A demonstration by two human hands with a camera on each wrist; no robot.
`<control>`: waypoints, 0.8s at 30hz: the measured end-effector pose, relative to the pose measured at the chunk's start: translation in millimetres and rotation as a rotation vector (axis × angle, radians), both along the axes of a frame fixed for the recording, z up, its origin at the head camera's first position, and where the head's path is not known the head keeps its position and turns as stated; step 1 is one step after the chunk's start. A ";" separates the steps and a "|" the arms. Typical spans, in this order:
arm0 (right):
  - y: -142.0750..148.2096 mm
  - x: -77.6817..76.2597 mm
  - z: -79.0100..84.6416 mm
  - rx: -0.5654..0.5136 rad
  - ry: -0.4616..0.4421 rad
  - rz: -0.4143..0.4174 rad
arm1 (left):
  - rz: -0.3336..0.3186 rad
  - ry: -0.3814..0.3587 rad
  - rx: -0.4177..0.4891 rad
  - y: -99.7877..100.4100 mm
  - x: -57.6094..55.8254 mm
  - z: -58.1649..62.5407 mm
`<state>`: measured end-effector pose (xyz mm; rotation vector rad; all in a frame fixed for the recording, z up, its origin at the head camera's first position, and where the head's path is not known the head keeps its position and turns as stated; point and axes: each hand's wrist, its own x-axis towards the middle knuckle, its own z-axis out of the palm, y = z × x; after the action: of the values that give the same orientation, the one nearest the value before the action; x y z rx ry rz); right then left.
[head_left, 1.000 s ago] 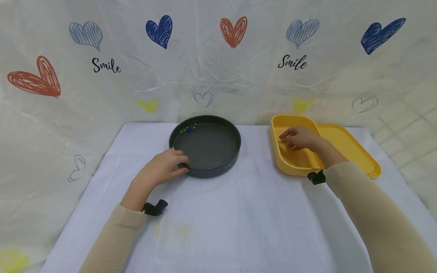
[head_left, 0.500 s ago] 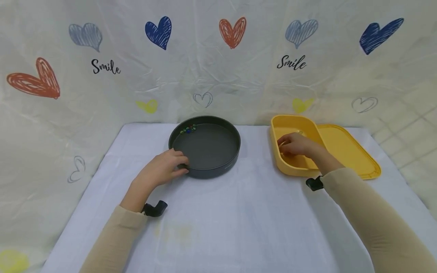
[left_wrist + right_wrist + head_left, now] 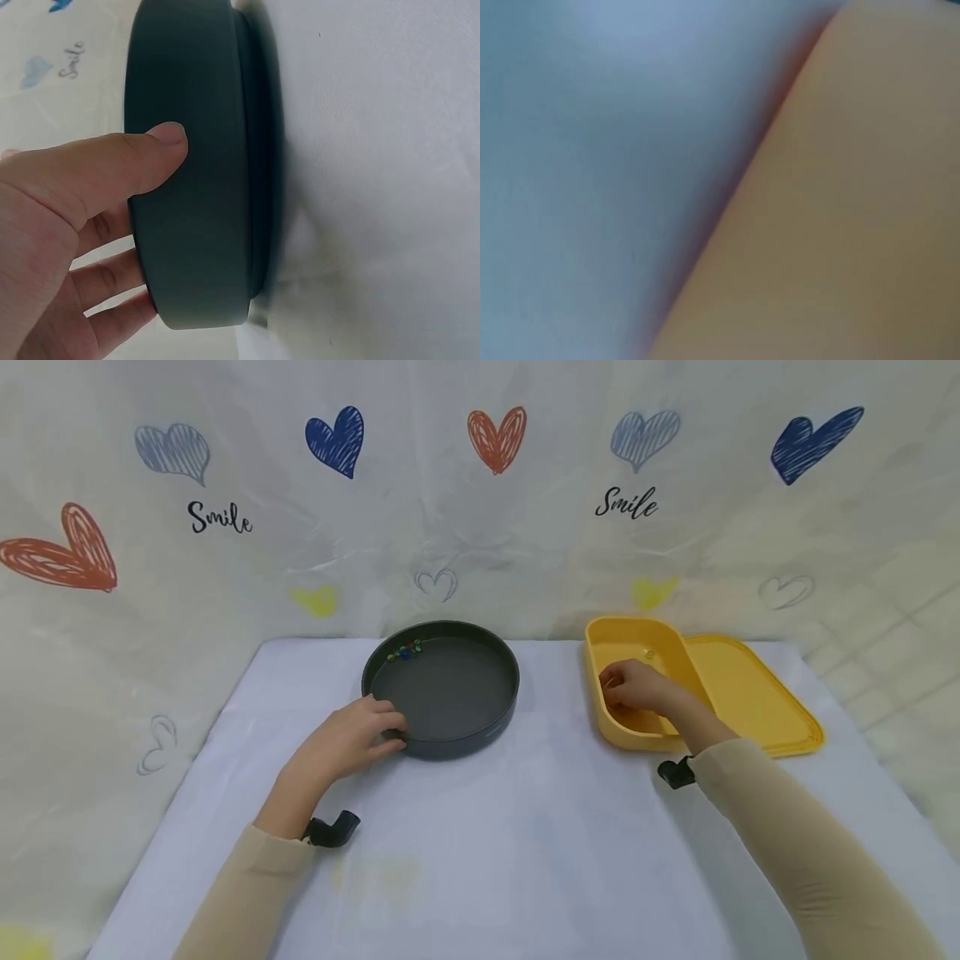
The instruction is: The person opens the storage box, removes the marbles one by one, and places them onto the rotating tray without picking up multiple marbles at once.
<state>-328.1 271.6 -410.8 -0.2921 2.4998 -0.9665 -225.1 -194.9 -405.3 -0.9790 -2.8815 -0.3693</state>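
My left hand (image 3: 356, 735) grips the near left rim of a round dark grey pan (image 3: 450, 685). In the left wrist view, the thumb (image 3: 161, 150) presses the pan's outer wall (image 3: 195, 240) while the other fingers go over the rim. Small green, blue and red marble-like balls (image 3: 406, 652) lie together at the pan's far left inside edge. My right hand (image 3: 637, 687) reaches down into a yellow box (image 3: 628, 741), fingers bent toward its floor near the left wall. Its fingertips are largely hidden, so I cannot tell whether they hold anything. A tiny shiny thing (image 3: 649, 654) shows behind that hand.
A yellow lid (image 3: 750, 693) lies flat to the right of the box, partly behind the right forearm. White cloth (image 3: 510, 843) covers the table. Behind it hangs a pale sheet (image 3: 420, 510) with printed hearts. The right wrist view shows only the blurred yellow box wall (image 3: 840, 210).
My right hand has lowered deeper into the yellow box, its fingers bending downward. The left hand keeps its grip on the pan. The head view has shifted slightly.
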 end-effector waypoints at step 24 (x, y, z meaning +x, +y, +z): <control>-6.0 31.9 30.1 -0.379 0.158 -0.260 | -0.060 0.071 0.133 8.3 12.0 -2.7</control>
<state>-296.3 265.7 -380.7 -0.1646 2.5232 -1.5847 -213.1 -186.6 -408.0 -1.0352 -2.7294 -0.5124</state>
